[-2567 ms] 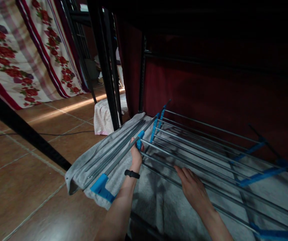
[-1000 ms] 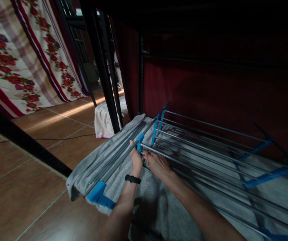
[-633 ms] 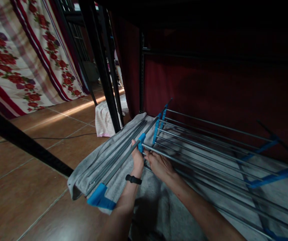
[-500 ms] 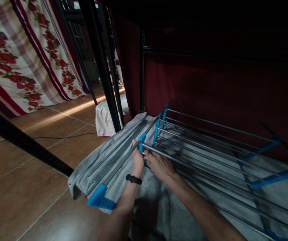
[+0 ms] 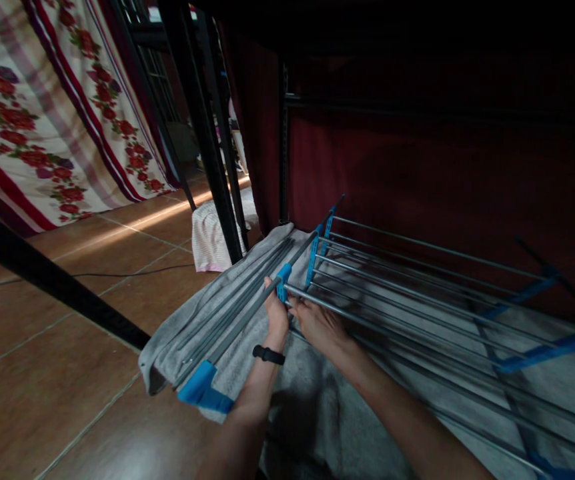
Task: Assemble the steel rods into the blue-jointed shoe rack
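A drying rack [image 5: 407, 319] of grey metal rods and blue plastic connectors lies partly assembled across a grey blanket [image 5: 307, 400]. My left hand [image 5: 276, 313], with a black band on its wrist, is closed around the nearest blue connector [image 5: 283, 281] on the grey side tube. Beside it, my right hand [image 5: 317, 325] has its fingers bent around a rod end just below that connector. The fingertips of the right hand are partly hidden. Near the blanket's left edge, a blue corner foot [image 5: 203, 388] caps the side tube.
Several loose rods [image 5: 240, 303] lie left of the side tube. Black metal posts [image 5: 212, 133] frame the space, with a dark red cloth [image 5: 432, 180] behind. A floral curtain [image 5: 62, 113] hangs over the tiled floor [image 5: 67, 360], where a cable [image 5: 132, 273] runs.
Both hands keep their places at the connector. The view has shifted very slightly; nothing else has visibly moved.
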`<move>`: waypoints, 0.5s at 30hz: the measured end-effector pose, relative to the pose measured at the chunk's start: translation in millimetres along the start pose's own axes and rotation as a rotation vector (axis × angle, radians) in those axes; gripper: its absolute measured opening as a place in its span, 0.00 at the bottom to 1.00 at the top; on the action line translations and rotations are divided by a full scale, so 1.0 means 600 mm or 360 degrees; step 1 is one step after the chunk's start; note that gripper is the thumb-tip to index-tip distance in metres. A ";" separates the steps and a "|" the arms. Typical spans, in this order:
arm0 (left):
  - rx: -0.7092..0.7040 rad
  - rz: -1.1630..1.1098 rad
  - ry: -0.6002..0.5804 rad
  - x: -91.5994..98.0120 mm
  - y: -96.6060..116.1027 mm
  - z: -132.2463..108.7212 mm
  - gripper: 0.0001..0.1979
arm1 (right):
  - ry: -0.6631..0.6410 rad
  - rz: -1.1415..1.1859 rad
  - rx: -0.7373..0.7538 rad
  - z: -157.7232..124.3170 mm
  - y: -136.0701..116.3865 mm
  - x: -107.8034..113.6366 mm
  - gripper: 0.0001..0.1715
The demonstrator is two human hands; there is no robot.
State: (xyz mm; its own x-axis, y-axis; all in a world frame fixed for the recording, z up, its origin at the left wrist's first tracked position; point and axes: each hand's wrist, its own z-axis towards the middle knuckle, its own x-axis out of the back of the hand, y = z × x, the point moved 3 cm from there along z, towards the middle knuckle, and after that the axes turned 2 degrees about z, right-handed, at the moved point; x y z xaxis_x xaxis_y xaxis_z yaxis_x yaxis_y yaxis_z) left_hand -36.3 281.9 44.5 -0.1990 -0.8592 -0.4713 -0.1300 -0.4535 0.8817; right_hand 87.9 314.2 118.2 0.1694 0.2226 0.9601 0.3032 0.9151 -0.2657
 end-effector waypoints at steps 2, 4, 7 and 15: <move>0.0010 0.0008 0.0007 -0.001 0.001 -0.001 0.29 | -0.0001 0.0011 0.0004 0.002 0.001 -0.001 0.27; 0.0010 0.0016 0.0024 -0.001 0.002 -0.001 0.28 | 0.0017 0.0017 0.0004 0.003 0.002 -0.002 0.26; -0.0001 0.0028 0.0046 -0.001 0.005 -0.004 0.24 | 0.0041 0.0017 0.0006 0.003 0.002 -0.004 0.25; -0.0109 0.0094 -0.0032 -0.002 0.018 -0.011 0.17 | 0.0002 -0.0031 -0.0058 0.002 0.000 -0.009 0.25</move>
State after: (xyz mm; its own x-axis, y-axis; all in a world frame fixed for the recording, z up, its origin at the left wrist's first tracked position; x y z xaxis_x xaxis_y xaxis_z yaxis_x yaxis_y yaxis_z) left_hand -31.1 276.5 54.5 -0.2241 -0.8803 -0.4182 -0.0508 -0.4180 0.9070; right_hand 85.7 313.7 113.3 0.1644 0.2046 0.9649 0.3402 0.9065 -0.2502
